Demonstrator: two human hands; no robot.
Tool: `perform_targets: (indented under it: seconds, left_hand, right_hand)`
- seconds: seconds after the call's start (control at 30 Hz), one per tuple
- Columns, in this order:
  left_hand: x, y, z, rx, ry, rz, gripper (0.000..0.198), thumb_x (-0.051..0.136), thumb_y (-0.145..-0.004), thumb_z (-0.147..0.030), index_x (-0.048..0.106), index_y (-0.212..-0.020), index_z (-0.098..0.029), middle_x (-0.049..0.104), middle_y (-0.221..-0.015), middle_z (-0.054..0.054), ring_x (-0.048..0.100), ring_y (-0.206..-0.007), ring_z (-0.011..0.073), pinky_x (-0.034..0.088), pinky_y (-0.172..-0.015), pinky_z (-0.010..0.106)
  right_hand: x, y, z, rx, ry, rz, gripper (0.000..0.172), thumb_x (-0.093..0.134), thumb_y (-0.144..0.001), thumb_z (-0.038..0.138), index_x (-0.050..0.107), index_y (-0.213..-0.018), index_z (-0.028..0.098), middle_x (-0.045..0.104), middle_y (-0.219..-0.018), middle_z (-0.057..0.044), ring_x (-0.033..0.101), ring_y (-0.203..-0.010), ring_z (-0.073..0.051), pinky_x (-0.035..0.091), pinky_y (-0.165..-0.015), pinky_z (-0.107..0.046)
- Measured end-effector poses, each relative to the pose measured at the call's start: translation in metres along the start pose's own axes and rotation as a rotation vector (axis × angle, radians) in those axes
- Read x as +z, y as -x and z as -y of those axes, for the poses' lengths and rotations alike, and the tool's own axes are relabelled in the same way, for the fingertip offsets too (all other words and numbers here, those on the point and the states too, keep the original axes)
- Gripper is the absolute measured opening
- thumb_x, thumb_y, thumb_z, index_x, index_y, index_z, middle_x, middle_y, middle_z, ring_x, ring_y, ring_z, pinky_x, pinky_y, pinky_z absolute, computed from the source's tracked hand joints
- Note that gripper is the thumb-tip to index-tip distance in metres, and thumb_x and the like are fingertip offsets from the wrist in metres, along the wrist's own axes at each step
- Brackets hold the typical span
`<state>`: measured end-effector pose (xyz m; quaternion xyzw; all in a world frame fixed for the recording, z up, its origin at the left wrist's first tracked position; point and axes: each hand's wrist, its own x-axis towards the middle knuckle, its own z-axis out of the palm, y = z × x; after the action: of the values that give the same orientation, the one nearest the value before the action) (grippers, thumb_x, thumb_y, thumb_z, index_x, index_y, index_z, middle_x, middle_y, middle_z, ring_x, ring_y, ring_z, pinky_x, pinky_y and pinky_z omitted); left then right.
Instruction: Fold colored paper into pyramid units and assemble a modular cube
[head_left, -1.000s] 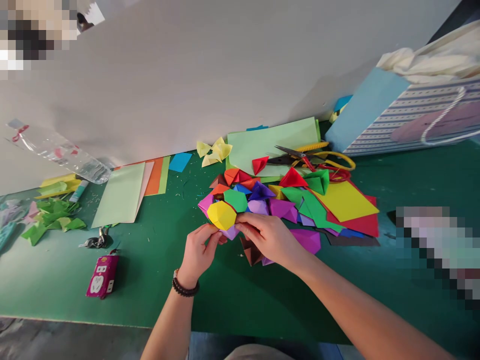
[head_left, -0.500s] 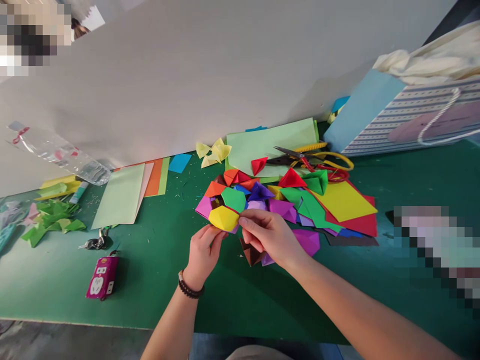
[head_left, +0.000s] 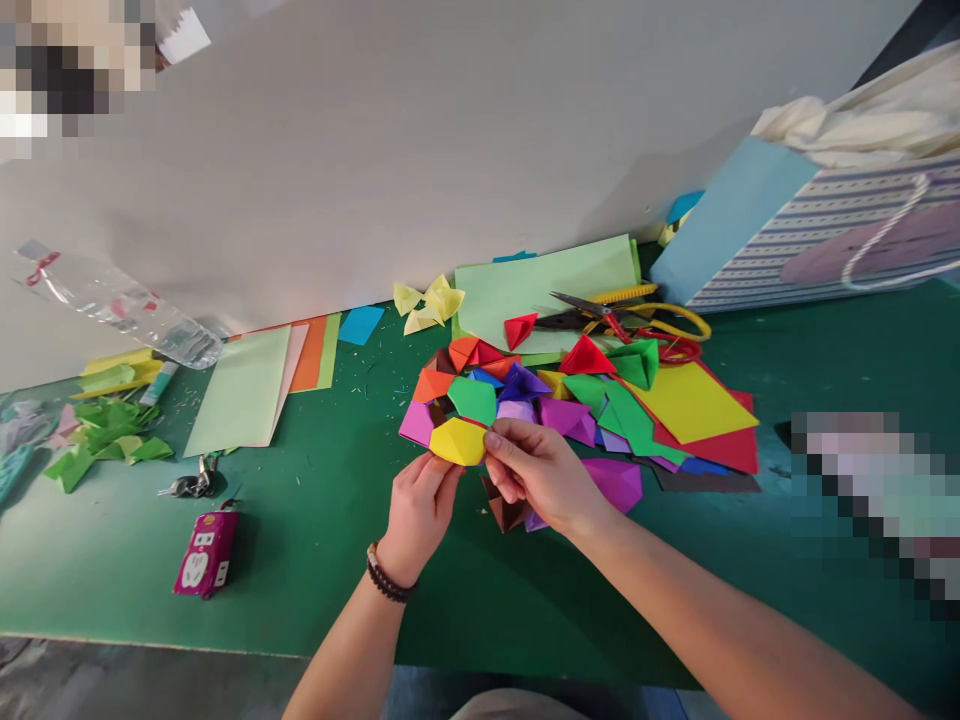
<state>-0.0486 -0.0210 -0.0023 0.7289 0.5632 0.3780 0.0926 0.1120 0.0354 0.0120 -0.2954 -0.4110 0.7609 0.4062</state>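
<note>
Head view: both hands are pinching a yellow folded paper piece (head_left: 457,443) at the front left of a pile of bright folded shapes on the green table (head_left: 322,560). Left hand (head_left: 420,510), with a dark beaded bracelet (head_left: 388,581) at its wrist, grips the lower edge between thumb and finger; right hand (head_left: 544,472) has the right end between thumb and forefinger, its other fingers curled. Just behind the yellow piece sits a green folded piece (head_left: 472,399), and a magenta folded piece (head_left: 417,423) adjoins it on the left; how the 3 are joined is hidden. Behind the pile, yellow-handled scissors (head_left: 681,318) and red-handled scissors (head_left: 679,350) overlap a pale green sheet (head_left: 536,280). Beside the pile, to the right, a yellow sheet (head_left: 697,402) lies over a red sheet (head_left: 739,455). Well to the left are a purple-pink pack (head_left: 206,553) and a clear bottle (head_left: 135,305), which leans against the grey partition (head_left: 420,140).
</note>
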Motion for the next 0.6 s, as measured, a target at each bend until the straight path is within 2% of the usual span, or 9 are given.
perform_targets:
  seconds: [0.27, 0.47, 0.6]
  left_hand:
    - [0.0, 0.0, 0.0, 0.078, 0.08, -0.011, 0.018, 0.049, -0.096, -0.017, 0.065, -0.104, -0.015, 0.072, -0.081, 0.007, 0.068, -0.069, 0.0143, 0.055, -0.063, 0.024]
    - [-0.001, -0.001, -0.002, 0.046, 0.194, 0.027, 0.019, 0.05, -0.095, -0.017, 0.066, -0.105, -0.017, 0.075, -0.084, 0.006, 0.071, -0.075, 0.0147, 0.058, -0.067, 0.025]
    - [-0.004, 0.001, -0.005, 0.067, 0.278, -0.005, 0.016, 0.054, -0.092, -0.015, 0.065, -0.104, -0.016, 0.076, -0.085, 0.007, 0.071, -0.073, 0.0141, 0.057, -0.068, 0.024]
  right_hand:
    - [-0.007, -0.004, 0.005, -0.011, -0.093, -0.007, 0.04, 0.078, -0.073, 0.05, 0.057, -0.066, 0.017, 0.055, -0.045, 0.006, 0.042, -0.032, -0.004, 0.027, -0.034, -0.018]
    - [-0.013, -0.006, 0.007, 0.036, -0.109, 0.028, 0.039, 0.08, -0.07, 0.05, 0.057, -0.07, 0.018, 0.055, -0.046, 0.006, 0.042, -0.033, -0.004, 0.027, -0.035, -0.017]
    - [-0.017, -0.006, 0.006, 0.035, -0.067, 0.035, 0.038, 0.078, -0.073, 0.049, 0.056, -0.07, 0.018, 0.053, -0.045, 0.007, 0.04, -0.034, -0.004, 0.025, -0.036, -0.018]
